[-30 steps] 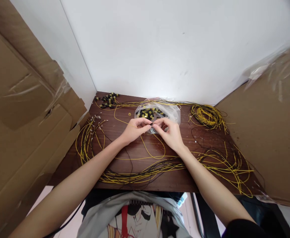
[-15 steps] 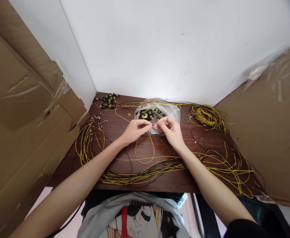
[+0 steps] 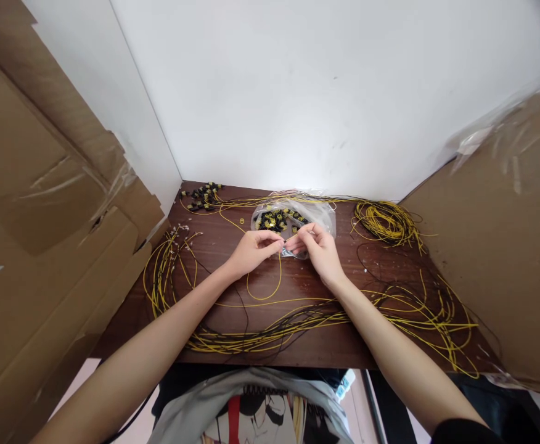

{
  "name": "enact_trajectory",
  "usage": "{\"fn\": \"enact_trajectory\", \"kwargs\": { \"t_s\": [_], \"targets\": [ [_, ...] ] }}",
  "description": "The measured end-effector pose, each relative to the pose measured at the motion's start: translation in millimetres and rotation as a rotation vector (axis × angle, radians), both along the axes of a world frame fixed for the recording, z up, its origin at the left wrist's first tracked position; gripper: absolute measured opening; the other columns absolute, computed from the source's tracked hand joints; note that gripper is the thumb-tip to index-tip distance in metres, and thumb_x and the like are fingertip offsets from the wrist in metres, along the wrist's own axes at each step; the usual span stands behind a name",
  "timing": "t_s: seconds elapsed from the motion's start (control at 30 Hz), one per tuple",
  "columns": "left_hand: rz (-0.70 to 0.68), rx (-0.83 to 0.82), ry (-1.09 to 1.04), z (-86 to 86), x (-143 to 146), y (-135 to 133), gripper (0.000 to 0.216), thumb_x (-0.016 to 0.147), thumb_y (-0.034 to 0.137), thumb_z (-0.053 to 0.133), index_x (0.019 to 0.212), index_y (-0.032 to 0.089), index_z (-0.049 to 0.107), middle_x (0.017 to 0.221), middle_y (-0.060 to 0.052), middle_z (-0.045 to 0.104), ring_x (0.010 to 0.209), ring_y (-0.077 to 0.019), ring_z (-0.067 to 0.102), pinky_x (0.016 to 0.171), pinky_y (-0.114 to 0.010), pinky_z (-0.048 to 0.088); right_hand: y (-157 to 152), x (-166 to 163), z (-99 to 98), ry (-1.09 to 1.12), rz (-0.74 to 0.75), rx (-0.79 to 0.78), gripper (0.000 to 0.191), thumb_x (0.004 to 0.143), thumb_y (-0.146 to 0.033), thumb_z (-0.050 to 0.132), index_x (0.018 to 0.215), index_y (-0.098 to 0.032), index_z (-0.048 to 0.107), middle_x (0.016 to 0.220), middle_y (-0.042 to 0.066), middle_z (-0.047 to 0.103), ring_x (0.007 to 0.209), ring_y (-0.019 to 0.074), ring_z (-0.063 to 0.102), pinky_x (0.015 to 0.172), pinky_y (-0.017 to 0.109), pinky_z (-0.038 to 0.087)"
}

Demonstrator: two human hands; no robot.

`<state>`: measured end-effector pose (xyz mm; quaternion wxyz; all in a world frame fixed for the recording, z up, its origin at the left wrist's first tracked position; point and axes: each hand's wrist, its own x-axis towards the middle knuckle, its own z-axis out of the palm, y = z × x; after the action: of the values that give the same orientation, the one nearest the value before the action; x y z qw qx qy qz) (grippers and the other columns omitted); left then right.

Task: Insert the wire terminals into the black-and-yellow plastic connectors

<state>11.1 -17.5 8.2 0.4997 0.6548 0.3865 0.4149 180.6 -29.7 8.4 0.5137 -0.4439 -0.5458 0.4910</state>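
Observation:
My left hand (image 3: 256,251) pinches a yellow wire (image 3: 279,277), whose loop hangs below the fingertips over the table. Just to its right, my right hand (image 3: 320,251) is closed in a pinch on a stretch of yellow wire. The fingertips of both hands nearly meet, and a small dark piece between them is too small to name. Behind the hands lies a clear plastic bag (image 3: 323,217) holding black and yellow connector parts (image 3: 274,219).
Wire bundles lie along the front (image 3: 261,339), at the left (image 3: 159,277) and coiled at the back right (image 3: 383,222). Black and yellow connectors (image 3: 203,196) sit back left. A small yellow ring (image 3: 241,221) lies alone. Cardboard (image 3: 66,203) and a white wall (image 3: 270,92) enclose the brown table (image 3: 298,357).
The view has tilted slightly, so everything sits a little lower. The hanging wire loop has shifted left and become smaller. Both hands keep their pinch.

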Motion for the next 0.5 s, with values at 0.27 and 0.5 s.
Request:
{"fn": "enact_trajectory", "kwargs": {
  "t_s": [0.27, 0.5],
  "targets": [
    [-0.018, -0.007, -0.011, 1.2, -0.1, -0.6, 0.017, 0.074, 0.028, 0.063, 0.076, 0.012, 0.068, 0.068, -0.003, 0.067, 0.060, -0.0102, 0.054, 0.059, -0.021, 0.042, 0.9, 0.4, -0.7, -0.101, 0.095, 0.066, 0.029, 0.074, -0.045, 0.067, 0.081, -0.018, 0.060, 0.070, 0.002, 0.067, 0.067, 0.0145, 0.064, 0.063, 0.027, 0.051],
    [-0.022, -0.019, -0.009, -0.1, 0.5, 0.0, 0.018, 0.074, 0.028, 0.063, 0.076, 0.011, 0.068, 0.067, -0.002, 0.066, 0.059, -0.0096, 0.053, 0.058, -0.021, 0.041, 1.6, 0.0, -0.6, 0.071, 0.042, -0.043, 0.035, 0.078, -0.052, 0.060, 0.084, -0.021, 0.046, 0.064, -0.001, 0.067, 0.055, 0.0130, 0.063, 0.058, 0.027, 0.053]
  ]
}}
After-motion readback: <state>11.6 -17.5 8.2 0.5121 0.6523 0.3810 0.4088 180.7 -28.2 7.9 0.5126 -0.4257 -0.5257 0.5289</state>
